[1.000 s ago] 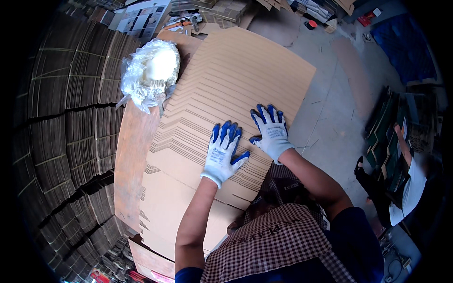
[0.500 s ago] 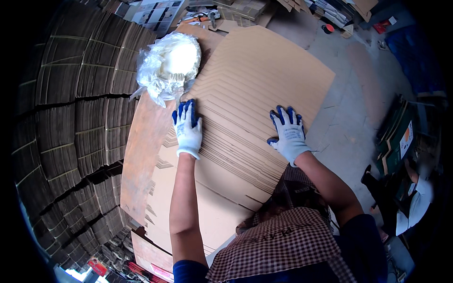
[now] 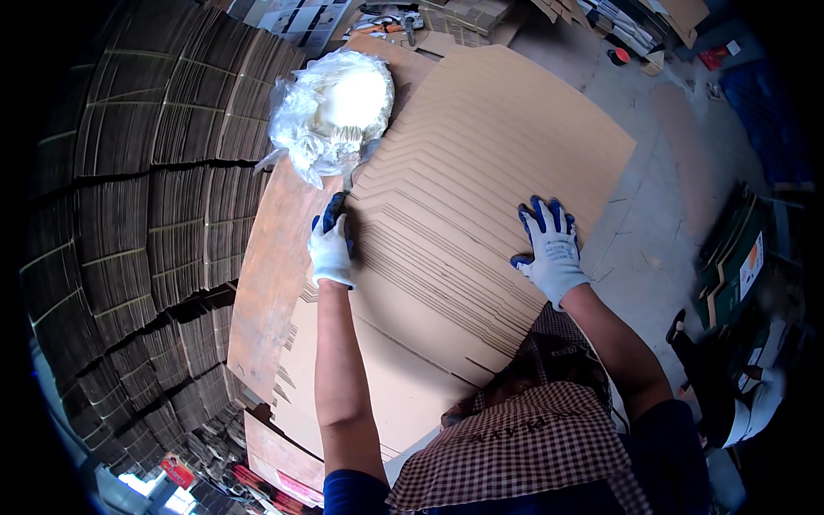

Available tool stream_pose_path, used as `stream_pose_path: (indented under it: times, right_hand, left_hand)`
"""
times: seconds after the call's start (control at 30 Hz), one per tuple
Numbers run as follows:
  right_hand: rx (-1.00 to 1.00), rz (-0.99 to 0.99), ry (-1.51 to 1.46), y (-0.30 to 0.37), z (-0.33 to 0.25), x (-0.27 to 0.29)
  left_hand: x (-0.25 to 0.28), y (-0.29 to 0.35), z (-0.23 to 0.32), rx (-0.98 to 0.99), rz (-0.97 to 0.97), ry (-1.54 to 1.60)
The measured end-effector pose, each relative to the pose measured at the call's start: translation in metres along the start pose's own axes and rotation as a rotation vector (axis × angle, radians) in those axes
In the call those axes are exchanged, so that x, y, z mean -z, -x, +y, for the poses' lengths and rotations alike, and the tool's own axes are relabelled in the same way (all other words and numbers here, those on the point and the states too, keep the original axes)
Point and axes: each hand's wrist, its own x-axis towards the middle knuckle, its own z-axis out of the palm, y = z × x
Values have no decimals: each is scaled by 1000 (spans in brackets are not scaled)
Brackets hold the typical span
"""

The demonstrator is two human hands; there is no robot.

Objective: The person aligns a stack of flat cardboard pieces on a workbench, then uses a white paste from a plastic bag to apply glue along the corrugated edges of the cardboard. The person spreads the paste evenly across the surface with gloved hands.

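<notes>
A fanned stack of brown cardboard sheets [image 3: 506,120] spreads before me, its overlapping edges forming rows of stepped lines. My right hand [image 3: 552,249], in a white glove with blue fingertips, rests flat on its right side with fingers spread. At the left edge of the sheets is my left hand [image 3: 330,240], gloved alike and turned partly on its side. Its fingers are stretched out close together, with nothing visible in them. Just beyond them a brush [image 3: 346,142] lies against a plastic-lined container [image 3: 287,120] of white stuff, its handle pointing toward my left hand.
A worn wooden board [image 3: 270,283] lies under the sheets. Tall bundles of tied cardboard [image 3: 129,137] line the left side. Concrete floor [image 3: 635,197] runs along the right, with green panels [image 3: 730,266] and another person's pale sleeve [image 3: 764,408] at the far right.
My left hand has turned onto its side and slid toward the sheets' left edge, its fingers drawing together. My right hand stays flat on the cardboard. The whole view has shifted slightly.
</notes>
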Motion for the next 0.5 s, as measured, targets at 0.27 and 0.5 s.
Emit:
stream_pose_path:
  times: [0.27, 0.5]
  right_hand:
    - [-10, -8, 4, 0, 0, -1]
    - [9, -2, -13, -2, 0, 0]
  left_hand:
    - [11, -13, -10, 4, -6, 299]
    - [-1, -33, -5, 0, 47, 443]
